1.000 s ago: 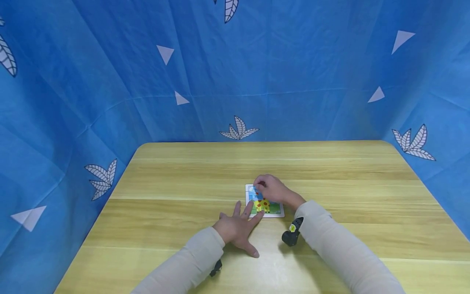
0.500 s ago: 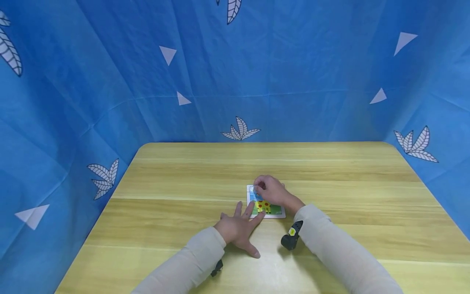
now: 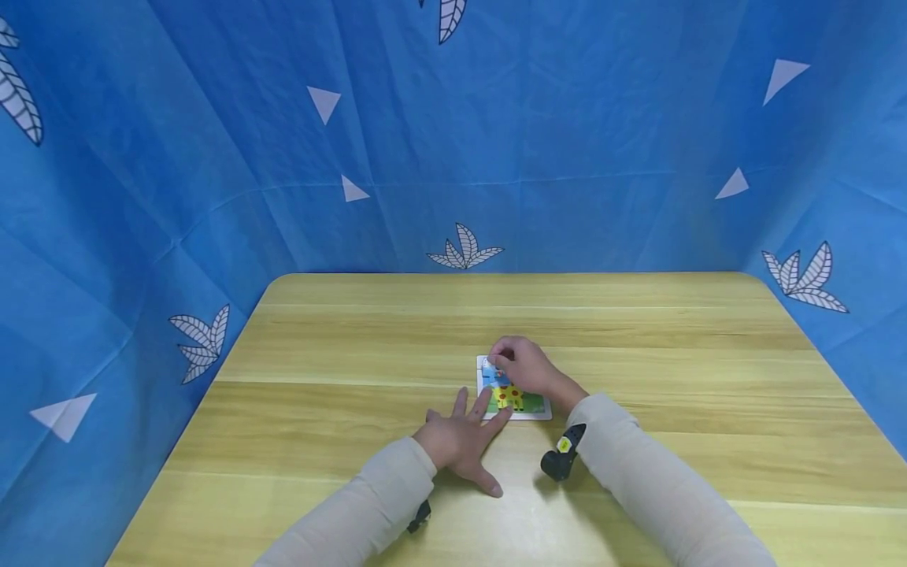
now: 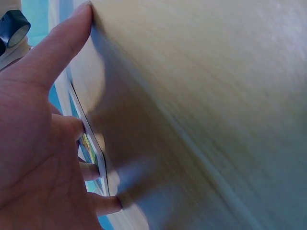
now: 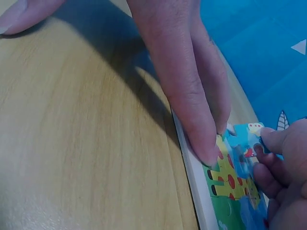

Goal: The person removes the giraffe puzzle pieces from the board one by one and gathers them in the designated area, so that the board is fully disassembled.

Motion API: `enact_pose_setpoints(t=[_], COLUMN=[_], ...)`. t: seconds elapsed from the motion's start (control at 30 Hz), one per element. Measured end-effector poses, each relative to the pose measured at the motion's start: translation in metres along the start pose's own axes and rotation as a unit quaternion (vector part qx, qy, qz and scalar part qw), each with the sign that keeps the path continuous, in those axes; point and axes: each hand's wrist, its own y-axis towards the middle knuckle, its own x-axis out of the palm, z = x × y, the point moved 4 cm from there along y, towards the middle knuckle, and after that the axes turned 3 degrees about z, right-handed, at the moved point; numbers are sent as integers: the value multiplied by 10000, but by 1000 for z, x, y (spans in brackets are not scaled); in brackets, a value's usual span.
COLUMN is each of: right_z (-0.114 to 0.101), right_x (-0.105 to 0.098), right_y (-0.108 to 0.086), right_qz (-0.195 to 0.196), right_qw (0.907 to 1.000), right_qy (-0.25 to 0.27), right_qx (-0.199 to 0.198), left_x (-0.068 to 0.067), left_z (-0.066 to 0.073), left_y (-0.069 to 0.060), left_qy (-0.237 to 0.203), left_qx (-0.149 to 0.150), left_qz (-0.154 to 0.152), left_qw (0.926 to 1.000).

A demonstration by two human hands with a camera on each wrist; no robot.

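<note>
A giraffe jigsaw puzzle [image 3: 530, 403] in a white-edged tray [image 5: 193, 178] lies flat near the middle of the table. At its upper left corner, my right hand [image 3: 526, 367] pinches a blue puzzle piece [image 5: 253, 139] between thumb and fingers. The piece sits at or just over the puzzle; its exact seating is partly hidden by the hand. My left hand [image 3: 459, 445] is spread with straight fingers, and its fingertips press on the tray's lower left edge and the giraffe's legs. In the left wrist view, the thumb [image 4: 64, 43] reaches away from the tray over the wood.
The wood-grain table [image 3: 340, 331] has rounded far corners. A blue curtain [image 3: 567, 118] with white leaves and triangles hangs behind it and along both sides. A dark wrist camera [image 3: 561, 453] hangs below the right sleeve.
My right hand shifts only slightly at the puzzle's upper left corner, still pinching, and the blue piece shows more. The left hand stays in place on the tray. The head view tilts a little.
</note>
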Motion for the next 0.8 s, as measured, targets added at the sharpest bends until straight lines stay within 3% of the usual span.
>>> enact_pose_setpoints(t=[0.5,0.8], right_z=[10,22], right_x=[-9,-31], right_y=[-2,-4], right_qz=[290,398], right_qw=[9985,9986], right_qy=[253,104], right_qx=[383,328], left_x=[1,0], left_z=[0,0], left_y=[0,-1], left_qy=[2,-76], left_qx=[7,-17], left_qz=[12,-42], left_qw=[10000,10000])
